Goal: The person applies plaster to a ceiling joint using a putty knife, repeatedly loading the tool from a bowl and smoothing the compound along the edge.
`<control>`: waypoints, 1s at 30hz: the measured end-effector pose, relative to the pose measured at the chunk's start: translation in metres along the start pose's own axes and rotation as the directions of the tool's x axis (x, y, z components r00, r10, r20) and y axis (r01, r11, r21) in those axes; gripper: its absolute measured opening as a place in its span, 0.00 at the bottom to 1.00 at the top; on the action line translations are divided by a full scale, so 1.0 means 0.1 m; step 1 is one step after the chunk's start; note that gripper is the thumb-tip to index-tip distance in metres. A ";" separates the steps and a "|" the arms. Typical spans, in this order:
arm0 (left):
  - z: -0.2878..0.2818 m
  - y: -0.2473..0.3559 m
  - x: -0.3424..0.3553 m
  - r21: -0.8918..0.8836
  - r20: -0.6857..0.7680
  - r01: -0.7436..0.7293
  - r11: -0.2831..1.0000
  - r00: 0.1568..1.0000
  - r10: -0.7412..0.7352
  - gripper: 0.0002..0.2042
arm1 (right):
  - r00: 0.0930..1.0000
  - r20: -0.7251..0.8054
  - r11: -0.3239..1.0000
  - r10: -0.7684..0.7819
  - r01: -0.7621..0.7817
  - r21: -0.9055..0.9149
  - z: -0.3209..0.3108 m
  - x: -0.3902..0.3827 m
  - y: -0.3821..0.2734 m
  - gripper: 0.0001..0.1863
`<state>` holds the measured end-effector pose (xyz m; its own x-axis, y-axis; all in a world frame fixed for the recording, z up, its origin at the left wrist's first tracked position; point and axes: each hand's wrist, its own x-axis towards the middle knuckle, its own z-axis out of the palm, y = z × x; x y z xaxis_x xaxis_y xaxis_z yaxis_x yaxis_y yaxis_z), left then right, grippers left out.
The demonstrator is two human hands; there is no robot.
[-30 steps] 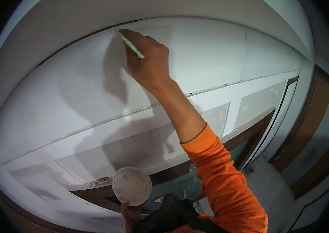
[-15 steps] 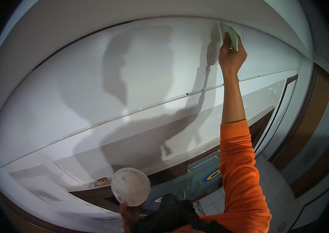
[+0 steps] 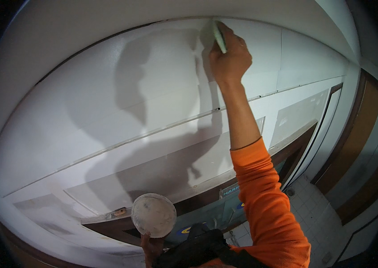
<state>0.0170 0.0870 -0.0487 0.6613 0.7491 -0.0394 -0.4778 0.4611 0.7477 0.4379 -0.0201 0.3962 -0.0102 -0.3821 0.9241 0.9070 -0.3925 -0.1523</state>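
Note:
My raised right hand (image 3: 231, 58) is closed around a pale green, flat putty spreader (image 3: 219, 38). Its edge meets the white wall panel (image 3: 166, 62) close to the top seam, where wall and ceiling join. Low in the view, my left hand (image 3: 152, 246) grips a round, whitish dish (image 3: 154, 215) smeared with pale paste. The dish's round face shows; most of the left hand's fingers are hidden under it. Shadows of my head and arm fall across the panel.
On the ledge above the dark door frame lies a small scraper with a wooden handle (image 3: 119, 211). A long horizontal joint (image 3: 153, 131) crosses the wall. Glass doors (image 3: 198, 225) stand below, and a tiled floor (image 3: 307, 214) and brown wood-framed panels (image 3: 345, 147) lie to the right.
My right hand has swept left along the top seam with the spreader, which now appears more edge-on. The dish in my left hand has shifted only slightly.

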 end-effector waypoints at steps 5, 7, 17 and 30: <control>0.10 0.01 0.01 -0.036 0.009 -0.042 0.998 0.999 0.042 0.44 | 0.999 0.038 0.997 -0.023 0.020 0.069 0.06 -0.09 -0.51 0.31; 0.10 0.01 0.01 -0.041 0.014 -0.036 0.999 0.999 0.036 0.44 | 0.998 0.038 0.992 -0.056 0.051 0.116 0.10 -0.12 -0.68 0.32; 0.08 0.01 -0.07 -0.128 0.099 0.020 0.992 0.995 -0.007 0.40 | 0.961 0.113 0.865 -0.254 0.173 0.471 0.20 -0.35 -1.50 0.31; 0.30 0.13 -0.24 -0.160 -0.070 0.019 0.987 0.997 -0.030 0.34 | -0.150 0.946 -0.475 0.286 -0.880 0.004 -1.10 -2.26 -1.01 0.15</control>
<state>0.0121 0.0604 -0.0181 0.6334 0.7662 -0.1085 -0.5517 0.5454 0.6310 0.3024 0.0138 0.1640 0.6591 0.7371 0.1493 -0.4203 0.5257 -0.7396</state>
